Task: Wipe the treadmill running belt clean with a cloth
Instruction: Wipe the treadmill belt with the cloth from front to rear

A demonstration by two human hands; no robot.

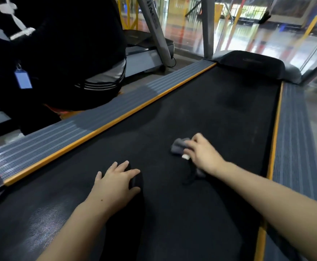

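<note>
Belt (201, 113) black, under glass-walled gym hall.

Belt (201, 102): matt black, finely textured weave. Cloth (178, 147): soft grey fabric, crumpled. Side rails (295, 138): ribbed grey, dull sheen. Floor (266, 34) beyond: glossy, reflective.

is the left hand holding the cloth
No, the grey cloth is under the right hand; the left hand lies spread, apparently on the person's dark-clad knee.
</note>
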